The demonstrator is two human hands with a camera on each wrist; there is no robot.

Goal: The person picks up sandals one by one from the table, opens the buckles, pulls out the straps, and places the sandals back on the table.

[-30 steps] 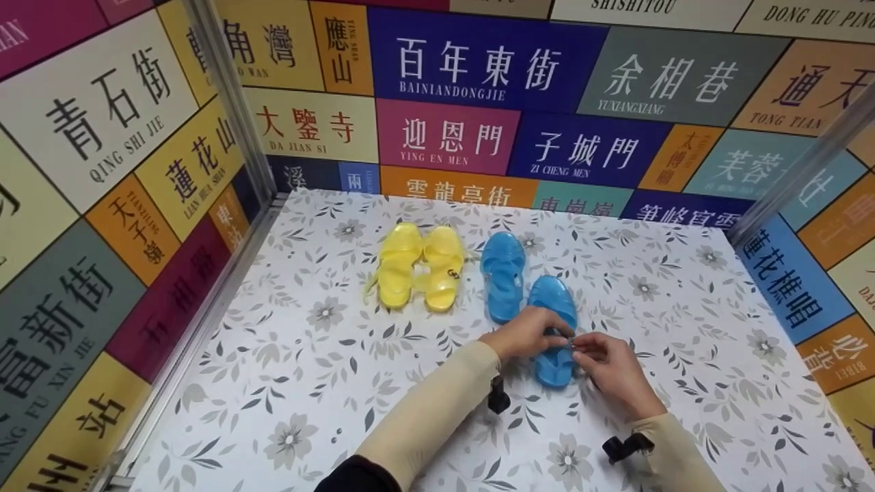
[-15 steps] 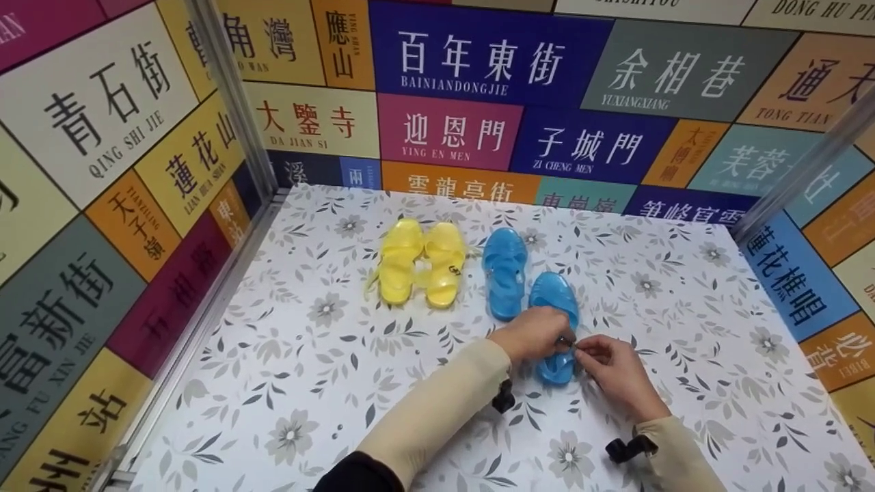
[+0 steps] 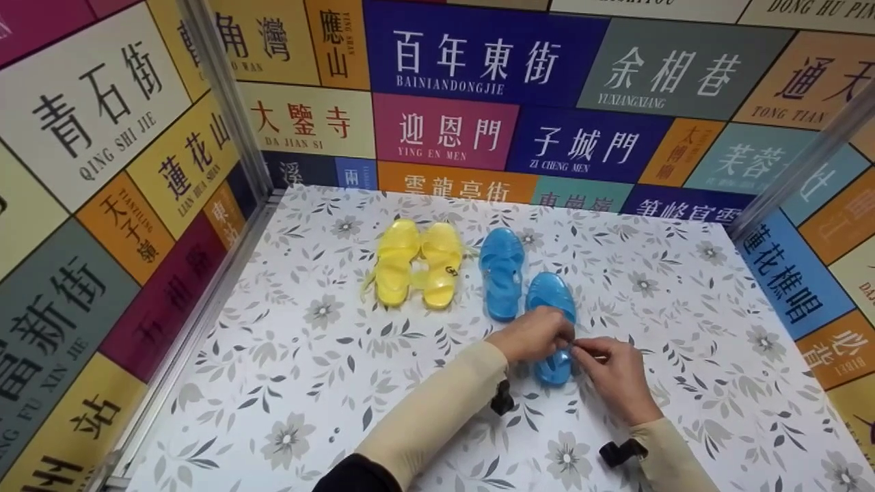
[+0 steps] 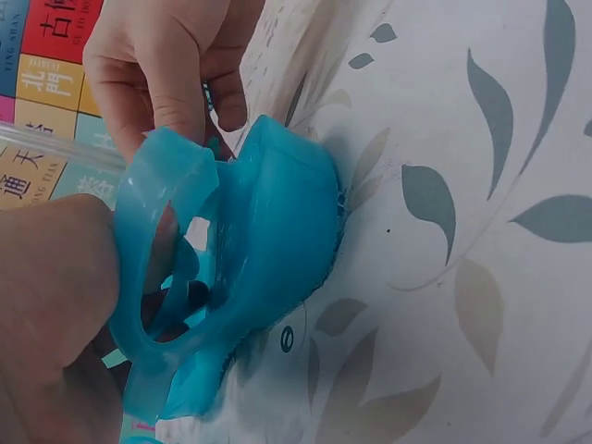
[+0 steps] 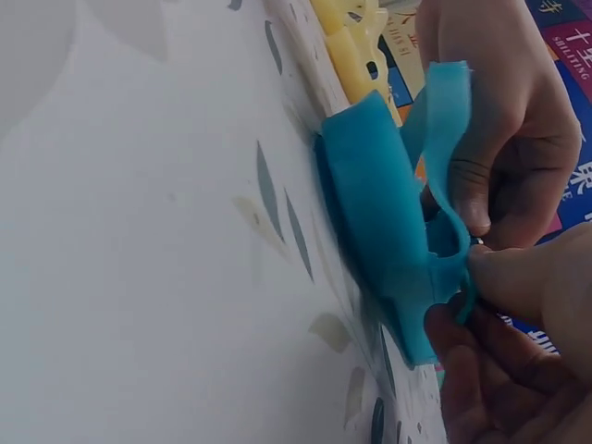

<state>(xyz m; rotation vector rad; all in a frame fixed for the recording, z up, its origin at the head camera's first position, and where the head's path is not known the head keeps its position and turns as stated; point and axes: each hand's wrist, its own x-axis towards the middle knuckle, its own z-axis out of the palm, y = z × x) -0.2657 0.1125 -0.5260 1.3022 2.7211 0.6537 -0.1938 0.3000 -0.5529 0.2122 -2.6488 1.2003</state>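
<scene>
A blue jelly sandal (image 3: pixel 551 290) lies on the table under my hands, its toe pointing away from me. My left hand (image 3: pixel 533 335) reaches over its middle, thumb and fingers gripping the strap at the outer side. From the right, my right hand (image 3: pixel 610 372) pinches the strap's end between thumb and fingers. The right wrist view shows the ankle strap (image 5: pixel 449 111) standing up in a loop from the heel, with both hands meeting at its side. The fastening itself is mostly hidden by fingers. Its mate, another blue sandal (image 3: pixel 502 273), lies just to the left.
A pair of yellow sandals, the left one (image 3: pixel 396 263) and the right one (image 3: pixel 441 266), lies farther left. The white table cover (image 3: pixel 287 383) has a grey floral pattern. Panels with colourful street names (image 3: pixel 444 133) wall in the back and sides.
The left hand's fingers have curled in more closely over the strap's side. Both hands stay at the same blue sandal. The head view has shifted slightly.
</scene>
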